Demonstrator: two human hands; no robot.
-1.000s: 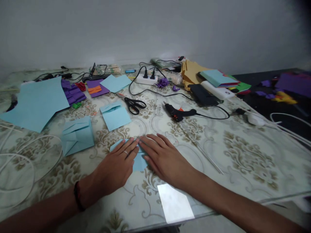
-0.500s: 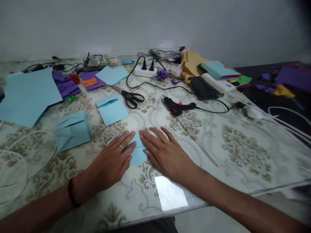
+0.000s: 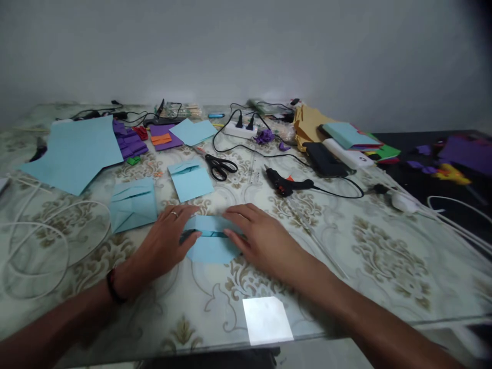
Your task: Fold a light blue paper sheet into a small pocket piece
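Note:
A folded light blue paper lies on the patterned table between my hands, with a raised fold across its middle. My left hand pinches its left edge, thumb at the fold. On the right edge, my right hand holds the paper between thumb and fingers. Another folded blue piece is just left of my left hand, and a smaller one lies beyond the held paper. Black scissors rest behind, and a black glue gun is farther right.
A large blue sheet and purple strips are at the back left. A white power strip stands at the back. White cable loops at left. A clear stick lies right of my right hand.
Both hands have gone from lying flat over the paper to gripping its sides, with the fold now lifted. The view has shifted, so the table items appear lower and mostly farther right.

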